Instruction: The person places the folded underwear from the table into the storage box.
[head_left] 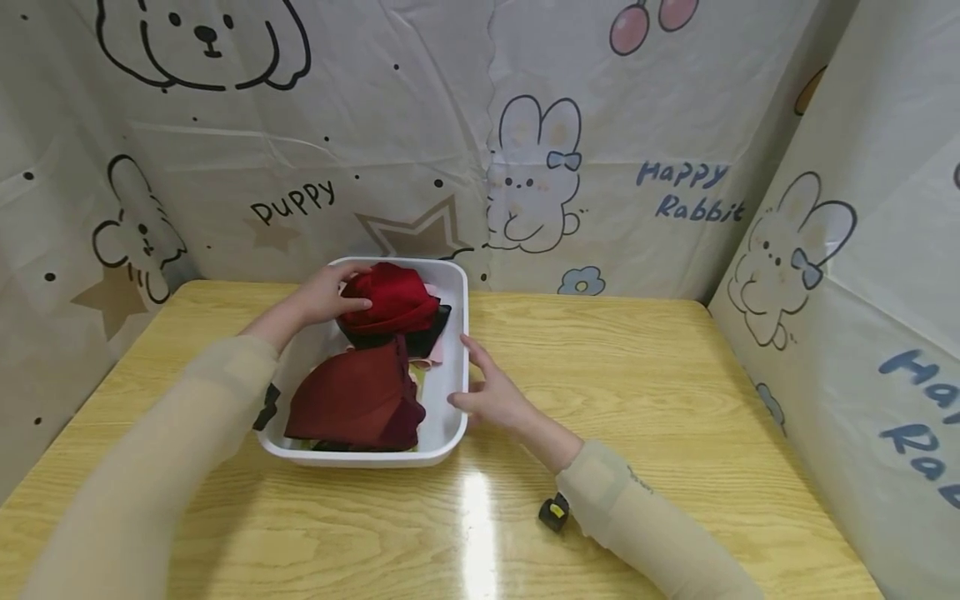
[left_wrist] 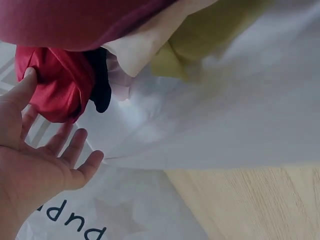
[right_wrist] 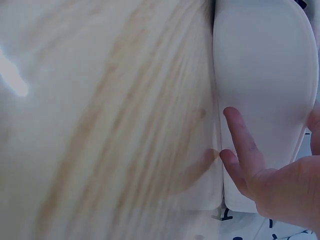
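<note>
A white plastic bin [head_left: 462, 367] stands on the table with folded garments inside. My left hand [head_left: 322, 296] reaches over its left wall and touches a bunched red satin garment [head_left: 393, 292] at the far end. In the left wrist view the thumb rests on the red satin, one finger goes behind it and the others are spread. A rust-brown, cup-shaped garment [head_left: 345, 396] lies at the near end, with black and pink cloth between. My right hand [head_left: 495, 396] holds the bin's right wall, thumb over the rim, fingers [right_wrist: 242, 135] along the outside.
The bin sits on a light wood table [head_left: 600, 367], near the back. A pale curtain [head_left: 420, 100] with cartoon rabbits and puppies hangs behind and at both sides. A small black device [head_left: 555, 512] with a yellow mark is beside the right sleeve.
</note>
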